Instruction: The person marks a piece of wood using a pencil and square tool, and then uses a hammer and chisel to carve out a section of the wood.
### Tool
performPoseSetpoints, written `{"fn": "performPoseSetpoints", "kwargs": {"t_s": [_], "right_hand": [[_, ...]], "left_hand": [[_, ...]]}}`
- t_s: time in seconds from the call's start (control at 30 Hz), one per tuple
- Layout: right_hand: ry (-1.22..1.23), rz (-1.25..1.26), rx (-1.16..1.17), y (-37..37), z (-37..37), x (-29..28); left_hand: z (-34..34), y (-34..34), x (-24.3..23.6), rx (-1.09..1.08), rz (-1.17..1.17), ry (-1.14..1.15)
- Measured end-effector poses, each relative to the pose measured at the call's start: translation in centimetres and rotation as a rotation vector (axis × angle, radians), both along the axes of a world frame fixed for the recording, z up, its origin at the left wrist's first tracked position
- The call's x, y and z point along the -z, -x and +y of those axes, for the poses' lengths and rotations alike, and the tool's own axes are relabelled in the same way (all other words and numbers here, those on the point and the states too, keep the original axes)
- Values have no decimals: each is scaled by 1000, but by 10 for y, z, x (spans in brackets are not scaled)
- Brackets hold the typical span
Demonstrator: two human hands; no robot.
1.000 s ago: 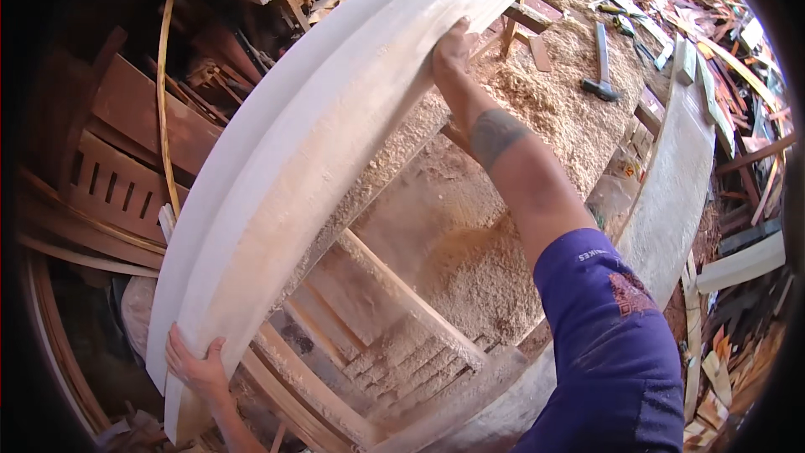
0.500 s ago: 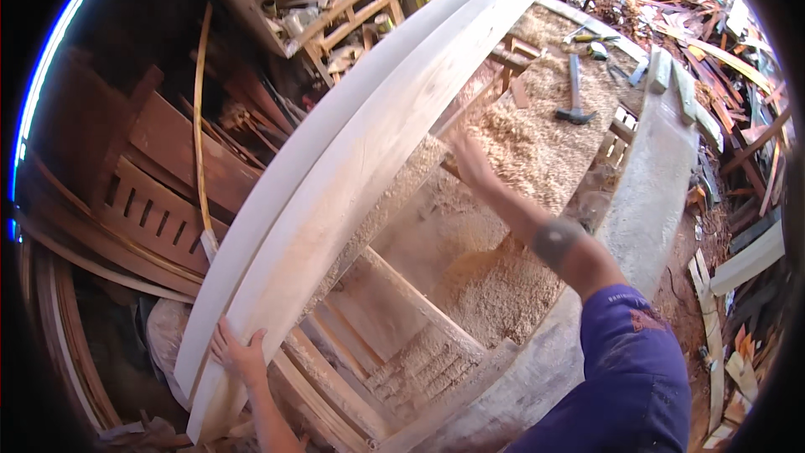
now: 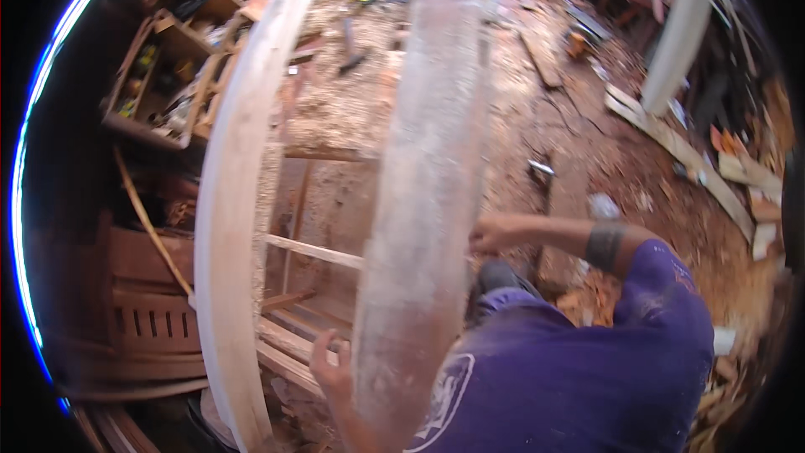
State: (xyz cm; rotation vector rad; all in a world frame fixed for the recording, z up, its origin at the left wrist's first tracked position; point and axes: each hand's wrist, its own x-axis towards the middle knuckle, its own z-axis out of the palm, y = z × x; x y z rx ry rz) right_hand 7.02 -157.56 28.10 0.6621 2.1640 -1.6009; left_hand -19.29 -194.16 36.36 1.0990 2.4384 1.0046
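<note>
My left hand (image 3: pixel 332 362) is off the boards' faces, its fingers loosely bent and apart, beside the left edge of a long grey plank (image 3: pixel 423 193) on the near side of the bench. Nothing shows in it. My right hand (image 3: pixel 490 233) is closed in a loose, blurred fist next to that plank's right edge; whether it touches the plank, I cannot tell. Beyond the plank stands a long, curved pale wooden board (image 3: pixel 236 193), with a whiter strip running along its left side. Neither hand is on it.
Wood shavings (image 3: pixel 340 113) and a hammer (image 3: pixel 350 46) lie on the bench top, with open framing below them. Shelves of odds and ends (image 3: pixel 159 67) stand far left. Offcuts and a long pale strip (image 3: pixel 683 151) litter the ground to the right.
My left hand has let go of the curved board. My right hand has moved from above the shavings to the grey plank's right side. The view has swung rightward.
</note>
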Motion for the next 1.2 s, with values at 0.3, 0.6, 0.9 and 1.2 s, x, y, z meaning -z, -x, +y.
{"fn": "performPoseSetpoints", "kwargs": {"t_s": [0.3, 0.6, 0.9, 1.2], "right_hand": [[-329, -600, 342, -431, -117, 222], [29, -625, 833, -599, -137, 184], [54, -167, 961, -740, 41, 223], [221, 16, 1906, -1035, 182, 148]], "left_hand": [[-51, -244, 83, 94, -584, 275], [36, -387, 94, 598, -392, 589], [271, -508, 148, 602, -251, 639], [569, -728, 103, 891, -364, 408]]}}
